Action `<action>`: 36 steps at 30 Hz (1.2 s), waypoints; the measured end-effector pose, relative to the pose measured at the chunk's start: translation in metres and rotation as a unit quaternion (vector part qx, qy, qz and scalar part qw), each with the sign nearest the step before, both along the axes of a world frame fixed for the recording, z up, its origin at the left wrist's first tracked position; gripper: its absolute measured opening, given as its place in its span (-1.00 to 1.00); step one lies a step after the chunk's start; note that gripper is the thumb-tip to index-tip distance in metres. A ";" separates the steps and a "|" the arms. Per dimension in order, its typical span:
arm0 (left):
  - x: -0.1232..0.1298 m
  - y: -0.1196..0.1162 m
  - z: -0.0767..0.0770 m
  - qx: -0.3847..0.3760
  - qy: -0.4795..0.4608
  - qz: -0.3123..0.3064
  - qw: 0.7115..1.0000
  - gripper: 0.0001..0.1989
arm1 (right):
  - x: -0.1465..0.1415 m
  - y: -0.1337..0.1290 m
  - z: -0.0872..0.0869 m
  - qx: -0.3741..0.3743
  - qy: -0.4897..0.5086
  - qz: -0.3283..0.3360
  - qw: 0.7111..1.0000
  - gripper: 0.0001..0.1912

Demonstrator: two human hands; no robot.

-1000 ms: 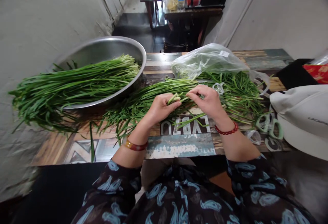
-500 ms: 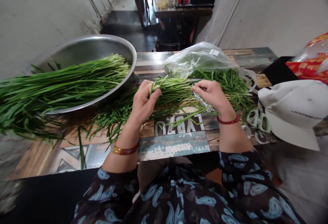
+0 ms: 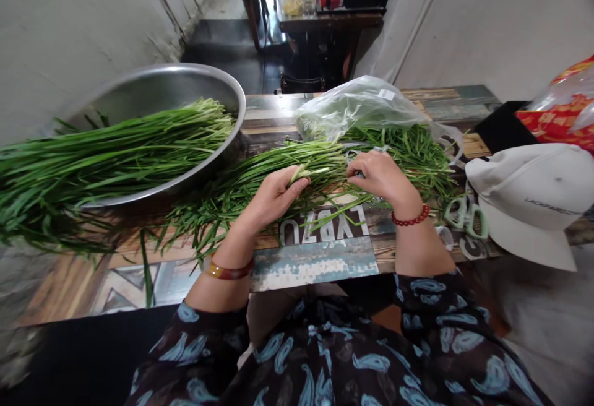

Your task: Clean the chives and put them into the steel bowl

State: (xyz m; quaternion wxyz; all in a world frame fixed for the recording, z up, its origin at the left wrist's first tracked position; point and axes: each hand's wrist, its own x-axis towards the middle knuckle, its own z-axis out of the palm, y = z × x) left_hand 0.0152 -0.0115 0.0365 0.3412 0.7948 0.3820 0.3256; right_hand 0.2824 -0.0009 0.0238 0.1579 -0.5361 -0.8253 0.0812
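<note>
My left hand (image 3: 273,198) is closed around a small bunch of garlic chives (image 3: 299,174), whose pale cut ends poke out above the thumb. To its right, my right hand (image 3: 379,175) has its fingers curled in towards the thumb; whatever they pinch, if anything, is hidden. Beneath and behind both hands lies a loose pile of chives (image 3: 269,161) on the table. More short green pieces (image 3: 413,152) lie beyond the right hand, partly under a clear plastic bag (image 3: 357,106). On the left, a large metal basin (image 3: 185,70) holds a thick bundle of long chives (image 3: 153,140).
Scissors (image 3: 466,217) with pale green handles lie right of my right wrist, beside a white cap (image 3: 533,198). A red-and-clear package (image 3: 561,109) sits at the far right. The patterned wooden table (image 3: 315,263) ends just before my body. Another table (image 3: 334,21) with a bottle stands behind.
My left hand has moved right and slightly towards me with the chives, whose ends now point right. The right hand has turned, its fingers curling more downwards.
</note>
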 end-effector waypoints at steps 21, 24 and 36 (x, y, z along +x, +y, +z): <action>0.012 -0.007 -0.005 -0.130 -0.076 0.012 0.988 -0.70 | -0.033 -0.015 0.015 -0.082 0.318 0.077 0.941 -0.89; 0.014 -0.006 -0.005 -0.123 -0.068 0.011 0.990 -0.66 | -0.040 -0.015 0.011 -0.122 0.363 0.064 0.922 -0.83; 0.010 -0.005 -0.007 -0.107 -0.066 0.029 0.992 -0.69 | -0.021 -0.010 0.010 -0.056 0.189 0.064 0.978 -0.84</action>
